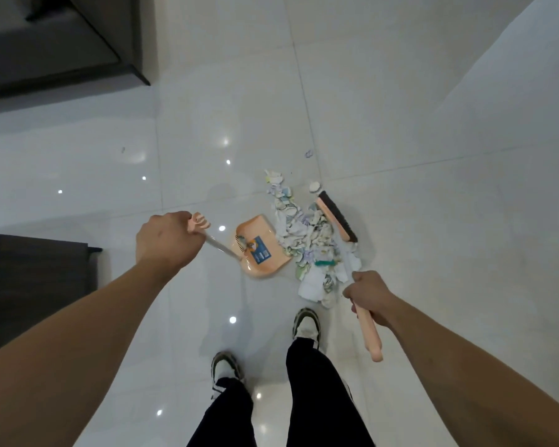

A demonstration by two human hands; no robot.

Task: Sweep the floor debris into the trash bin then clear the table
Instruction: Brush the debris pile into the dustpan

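On glossy white floor tiles (400, 156), the left hand (167, 241) grips the peach plastic dustpan (262, 246), the right hand (367, 296) the peach long-handled broom (336, 217), slanting away beyond crumpled paper debris (307, 250) between them.

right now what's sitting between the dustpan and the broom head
In the head view, the pile of crumpled paper scraps fills the floor between the dustpan and the broom head, touching both.

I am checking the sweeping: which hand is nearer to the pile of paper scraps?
Right. The right hand is at the pile's edge; the left hand is beyond the dustpan.
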